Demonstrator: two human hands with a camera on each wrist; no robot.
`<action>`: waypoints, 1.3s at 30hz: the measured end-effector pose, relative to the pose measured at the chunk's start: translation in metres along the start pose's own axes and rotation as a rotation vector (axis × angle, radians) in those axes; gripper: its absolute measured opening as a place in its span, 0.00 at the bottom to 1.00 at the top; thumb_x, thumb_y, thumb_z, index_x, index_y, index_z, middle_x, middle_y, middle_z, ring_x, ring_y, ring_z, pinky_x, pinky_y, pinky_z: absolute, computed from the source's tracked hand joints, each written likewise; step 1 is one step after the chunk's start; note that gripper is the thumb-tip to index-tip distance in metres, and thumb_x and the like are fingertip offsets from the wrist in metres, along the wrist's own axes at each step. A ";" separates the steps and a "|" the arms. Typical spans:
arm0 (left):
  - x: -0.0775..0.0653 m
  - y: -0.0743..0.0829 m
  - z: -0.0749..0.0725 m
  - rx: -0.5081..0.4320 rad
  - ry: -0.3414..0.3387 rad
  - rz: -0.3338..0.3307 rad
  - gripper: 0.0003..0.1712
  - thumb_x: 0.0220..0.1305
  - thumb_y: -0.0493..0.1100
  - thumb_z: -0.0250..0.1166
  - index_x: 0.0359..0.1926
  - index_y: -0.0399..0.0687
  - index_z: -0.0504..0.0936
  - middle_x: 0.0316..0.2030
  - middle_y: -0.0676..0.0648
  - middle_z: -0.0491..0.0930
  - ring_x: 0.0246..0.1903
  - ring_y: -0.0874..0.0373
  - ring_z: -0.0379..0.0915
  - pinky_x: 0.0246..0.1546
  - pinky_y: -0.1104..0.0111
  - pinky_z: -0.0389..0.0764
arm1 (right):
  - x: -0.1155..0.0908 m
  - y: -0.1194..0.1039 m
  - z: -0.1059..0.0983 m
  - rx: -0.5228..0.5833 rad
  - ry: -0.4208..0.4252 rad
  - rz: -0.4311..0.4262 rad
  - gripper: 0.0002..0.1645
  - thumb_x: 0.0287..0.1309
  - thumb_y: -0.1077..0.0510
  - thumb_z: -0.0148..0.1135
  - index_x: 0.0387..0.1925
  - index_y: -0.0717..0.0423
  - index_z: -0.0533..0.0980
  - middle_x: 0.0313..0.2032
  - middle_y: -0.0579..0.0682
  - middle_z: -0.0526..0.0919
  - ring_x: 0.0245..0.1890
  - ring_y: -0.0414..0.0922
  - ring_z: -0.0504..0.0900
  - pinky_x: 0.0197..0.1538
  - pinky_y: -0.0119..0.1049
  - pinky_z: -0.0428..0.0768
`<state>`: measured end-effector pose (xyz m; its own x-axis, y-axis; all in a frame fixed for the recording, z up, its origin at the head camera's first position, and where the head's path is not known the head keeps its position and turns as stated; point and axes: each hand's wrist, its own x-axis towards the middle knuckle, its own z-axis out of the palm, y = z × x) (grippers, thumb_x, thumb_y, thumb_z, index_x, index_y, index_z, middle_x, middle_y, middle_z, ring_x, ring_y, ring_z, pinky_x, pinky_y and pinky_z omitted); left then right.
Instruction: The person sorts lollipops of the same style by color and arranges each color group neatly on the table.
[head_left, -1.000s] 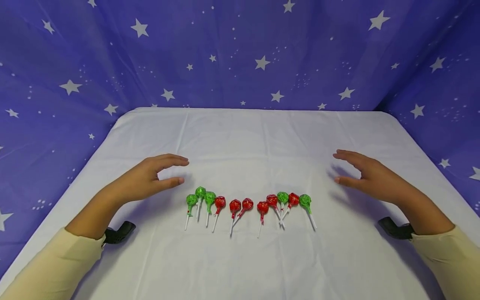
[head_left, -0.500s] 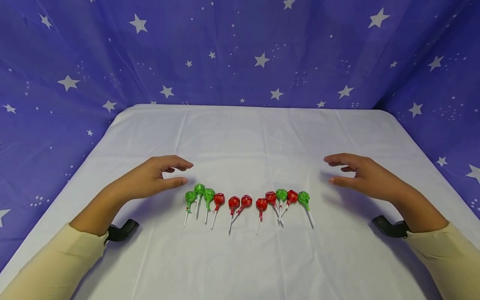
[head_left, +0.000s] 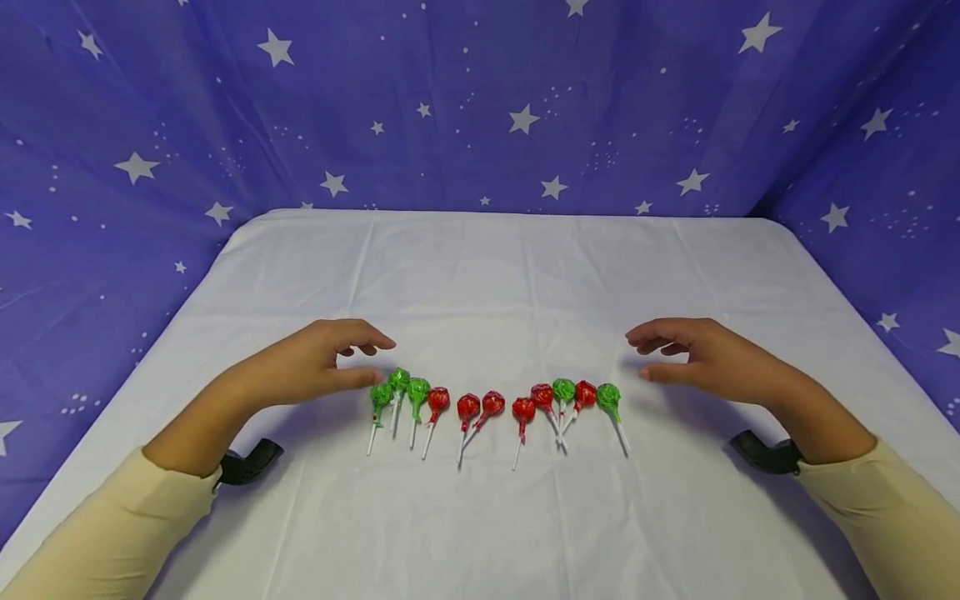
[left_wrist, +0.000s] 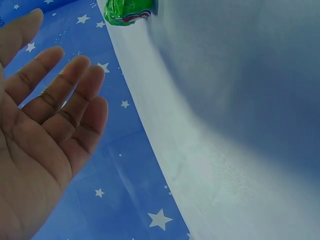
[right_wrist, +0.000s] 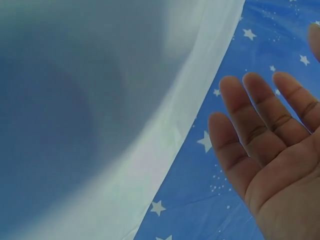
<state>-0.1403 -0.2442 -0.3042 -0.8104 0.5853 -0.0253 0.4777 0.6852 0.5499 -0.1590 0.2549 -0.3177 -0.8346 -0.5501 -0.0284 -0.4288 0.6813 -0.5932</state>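
Note:
Several wrapped lollipops, red and green on white sticks, lie in an uneven row with their heads away from me. My left hand [head_left: 322, 358] hovers at the row's left end, its thumb close to a green lollipop [head_left: 381, 395]; I cannot tell whether they touch. In the left wrist view a green lollipop head [left_wrist: 127, 11] shows at the top edge, beyond the fingers. My right hand [head_left: 697, 358] is held above the cloth, just beyond the green lollipop [head_left: 609, 397] at the right end. Both hands hold nothing, fingers loosely bent. Two red lollipops [head_left: 468, 407] cross sticks near the middle.
A white cloth [head_left: 450, 533] covers the table. Purple-blue curtains [head_left: 450, 75] with white stars hang behind and at both sides. Black wrist mounts [head_left: 251, 462] sit under each forearm, at the cream sleeves [head_left: 127, 525].
Both hands have moved inward and slightly nearer me, towards the ends of the row, with the fingers bending a little more. The lollipops lie as before; the view has shifted slightly.

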 end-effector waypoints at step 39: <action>0.001 -0.003 0.017 0.073 -0.113 -0.005 0.13 0.59 0.47 0.74 0.44 0.51 0.83 0.39 0.58 0.78 0.41 0.58 0.73 0.43 0.60 0.76 | 0.017 -0.015 0.030 -0.044 -0.203 -0.034 0.11 0.61 0.53 0.69 0.45 0.44 0.81 0.39 0.36 0.81 0.41 0.40 0.77 0.48 0.41 0.78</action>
<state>-0.1371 -0.2379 -0.3201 -0.7714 0.6241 -0.1242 0.5006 0.7157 0.4870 -0.1559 0.2205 -0.3333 -0.7349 -0.6557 -0.1731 -0.4735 0.6789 -0.5612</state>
